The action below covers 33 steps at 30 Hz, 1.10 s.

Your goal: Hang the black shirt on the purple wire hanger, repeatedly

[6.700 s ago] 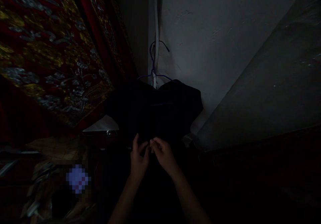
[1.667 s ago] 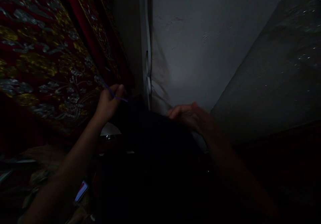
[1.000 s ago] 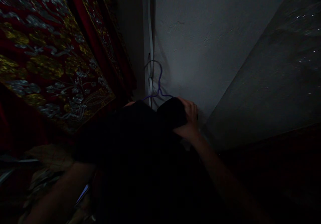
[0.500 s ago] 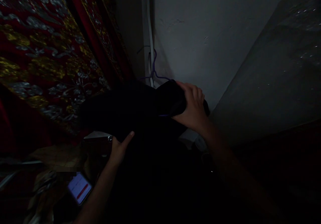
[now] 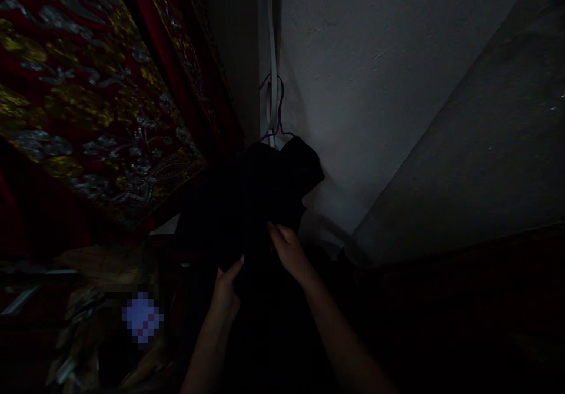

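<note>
While left hand (image 5: 226, 291) and right hand (image 5: 290, 252) grip it, black garment (image 5: 265, 188) blurs.

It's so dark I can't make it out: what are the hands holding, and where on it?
The left hand and right hand grip the dark garment at its front, below the collar; it hangs on a purple hanger.

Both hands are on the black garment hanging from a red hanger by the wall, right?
No, the hanger is purple, not red; the head view shows it. Left hand and right hand are on the black garment hanging by the wall.
</note>
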Each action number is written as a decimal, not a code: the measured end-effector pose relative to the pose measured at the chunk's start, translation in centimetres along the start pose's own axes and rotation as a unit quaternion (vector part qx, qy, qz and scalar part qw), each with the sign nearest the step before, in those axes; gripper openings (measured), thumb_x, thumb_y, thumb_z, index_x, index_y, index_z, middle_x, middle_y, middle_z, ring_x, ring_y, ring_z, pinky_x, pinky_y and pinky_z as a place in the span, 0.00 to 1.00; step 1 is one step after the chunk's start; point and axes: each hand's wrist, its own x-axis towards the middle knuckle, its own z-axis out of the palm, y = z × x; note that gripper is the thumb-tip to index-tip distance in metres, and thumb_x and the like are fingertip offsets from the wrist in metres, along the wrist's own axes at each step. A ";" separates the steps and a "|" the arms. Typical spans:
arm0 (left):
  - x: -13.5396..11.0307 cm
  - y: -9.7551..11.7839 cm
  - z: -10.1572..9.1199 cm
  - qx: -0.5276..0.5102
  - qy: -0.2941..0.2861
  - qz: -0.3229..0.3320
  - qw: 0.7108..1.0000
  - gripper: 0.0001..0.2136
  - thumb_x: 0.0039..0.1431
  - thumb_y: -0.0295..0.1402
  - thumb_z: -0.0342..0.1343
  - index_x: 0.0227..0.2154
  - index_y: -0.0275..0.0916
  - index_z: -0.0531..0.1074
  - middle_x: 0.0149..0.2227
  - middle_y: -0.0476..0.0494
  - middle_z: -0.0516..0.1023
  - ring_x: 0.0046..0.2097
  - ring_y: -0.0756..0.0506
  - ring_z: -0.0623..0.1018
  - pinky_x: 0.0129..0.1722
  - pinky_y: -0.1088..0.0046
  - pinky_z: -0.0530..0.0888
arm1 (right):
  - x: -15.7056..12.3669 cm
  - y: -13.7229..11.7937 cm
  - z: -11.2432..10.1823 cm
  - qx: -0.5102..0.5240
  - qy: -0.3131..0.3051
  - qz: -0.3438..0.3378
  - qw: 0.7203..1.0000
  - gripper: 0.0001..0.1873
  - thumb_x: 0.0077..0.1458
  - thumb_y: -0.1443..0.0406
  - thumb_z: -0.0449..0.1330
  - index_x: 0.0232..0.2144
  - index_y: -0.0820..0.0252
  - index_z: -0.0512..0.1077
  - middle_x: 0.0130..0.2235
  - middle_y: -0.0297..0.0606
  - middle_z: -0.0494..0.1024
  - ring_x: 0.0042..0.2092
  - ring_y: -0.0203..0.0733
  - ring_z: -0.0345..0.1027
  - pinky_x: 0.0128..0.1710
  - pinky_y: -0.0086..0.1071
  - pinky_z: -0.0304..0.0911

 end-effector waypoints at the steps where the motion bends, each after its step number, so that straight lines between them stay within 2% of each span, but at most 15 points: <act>1: 0.0 0.1 -0.1 0.007 0.009 0.016 1.000 0.20 0.49 0.37 0.69 0.47 0.44 0.76 0.47 0.40 0.83 0.55 0.32 0.80 0.53 0.49 0.80 | -0.2 0.0 0.1 0.020 0.002 0.006 1.000 0.31 0.58 0.38 0.52 0.20 0.55 0.62 0.20 0.30 0.63 0.25 0.38 0.60 0.28 0.32 0.53; 4: 0.5 0.2 -0.6 0.063 0.065 0.128 0.988 0.18 0.55 0.38 0.66 0.49 0.46 0.75 0.46 0.41 0.83 0.54 0.34 0.81 0.52 0.50 0.80 | -1.3 0.4 -0.3 0.075 0.028 0.017 0.997 0.29 0.58 0.41 0.56 0.20 0.56 0.61 0.19 0.29 0.62 0.24 0.35 0.57 0.26 0.31 0.51; 8: 0.9 0.3 -1.0 0.150 0.103 0.252 0.951 0.14 0.59 0.39 0.62 0.48 0.47 0.74 0.44 0.43 0.80 0.53 0.37 0.80 0.54 0.53 0.78 | -2.8 1.2 -0.9 0.114 0.066 -0.006 0.991 0.29 0.57 0.45 0.60 0.17 0.56 0.59 0.18 0.28 0.60 0.23 0.33 0.53 0.26 0.30 0.51; 12: 0.0 -0.2 -0.6 0.181 0.165 0.369 0.897 0.22 0.59 0.39 0.63 0.55 0.46 0.66 0.56 0.41 0.71 0.61 0.38 0.71 0.63 0.56 0.68 | -3.5 1.3 -0.9 0.106 0.044 -0.006 0.993 0.28 0.57 0.46 0.60 0.16 0.57 0.63 0.18 0.30 0.63 0.23 0.34 0.56 0.26 0.30 0.53; 14: -0.4 -0.6 0.2 0.214 0.164 0.442 0.855 0.23 0.60 0.38 0.63 0.55 0.44 0.65 0.58 0.38 0.67 0.63 0.38 0.68 0.65 0.55 0.65 | -3.3 1.5 -0.8 0.107 0.039 0.001 0.993 0.27 0.58 0.46 0.59 0.18 0.57 0.64 0.19 0.31 0.65 0.23 0.34 0.58 0.26 0.30 0.54; 16: -0.3 -0.9 1.3 0.265 0.105 0.485 0.827 0.17 0.62 0.36 0.61 0.53 0.43 0.67 0.56 0.38 0.68 0.61 0.38 0.69 0.64 0.54 0.65 | -2.4 1.8 -0.8 0.113 0.047 0.011 0.992 0.25 0.58 0.44 0.58 0.22 0.57 0.67 0.19 0.30 0.66 0.22 0.35 0.60 0.24 0.29 0.54; 18: 0.4 -0.9 2.4 0.299 0.018 0.485 0.822 0.11 0.65 0.34 0.57 0.49 0.43 0.70 0.52 0.39 0.70 0.58 0.39 0.71 0.62 0.56 0.67 | -0.7 2.2 -0.9 0.095 0.066 0.009 0.993 0.27 0.57 0.41 0.56 0.25 0.57 0.68 0.20 0.30 0.67 0.22 0.36 0.61 0.24 0.29 0.55; 20: 1.5 -0.8 3.5 0.308 -0.051 0.459 0.832 0.08 0.66 0.32 0.55 0.47 0.42 0.71 0.50 0.39 0.72 0.56 0.40 0.73 0.59 0.58 0.69 | 1.9 2.2 -1.0 0.027 0.098 -0.005 0.995 0.29 0.58 0.40 0.53 0.22 0.57 0.67 0.19 0.32 0.67 0.22 0.37 0.63 0.26 0.31 0.57; 23: 2.8 -0.9 4.5 0.293 -0.076 0.411 0.860 0.07 0.66 0.32 0.55 0.45 0.42 0.73 0.48 0.40 0.74 0.53 0.41 0.75 0.55 0.61 0.71 | 6.2 1.6 -1.1 -0.113 0.143 0.023 0.983 0.31 0.62 0.44 0.50 0.15 0.55 0.63 0.19 0.36 0.69 0.26 0.40 0.67 0.30 0.32 0.58; 26: 2.9 -1.5 4.3 0.281 -0.084 0.379 0.878 0.07 0.66 0.33 0.54 0.44 0.41 0.73 0.46 0.41 0.74 0.50 0.42 0.76 0.52 0.64 0.72 | 8.4 1.6 -1.0 -0.158 0.161 0.073 0.971 0.25 0.62 0.52 0.54 0.15 0.55 0.63 0.22 0.41 0.74 0.32 0.45 0.73 0.32 0.33 0.60; 29: 2.6 -2.5 3.5 0.295 -0.101 0.367 0.877 0.06 0.66 0.31 0.54 0.43 0.42 0.74 0.45 0.41 0.75 0.50 0.42 0.76 0.52 0.64 0.73 | 7.2 2.9 -0.6 -0.133 0.149 0.091 0.976 0.21 0.59 0.56 0.56 0.17 0.55 0.65 0.23 0.43 0.76 0.33 0.46 0.74 0.33 0.32 0.61; 33: 2.9 -3.7 2.6 0.337 -0.109 0.359 0.864 0.11 0.60 0.27 0.56 0.46 0.41 0.73 0.47 0.40 0.76 0.51 0.40 0.77 0.53 0.61 0.73 | 1.8 4.5 -0.2 -0.072 0.091 0.090 0.989 0.25 0.61 0.51 0.51 0.18 0.56 0.67 0.21 0.38 0.74 0.25 0.41 0.69 0.29 0.32 0.62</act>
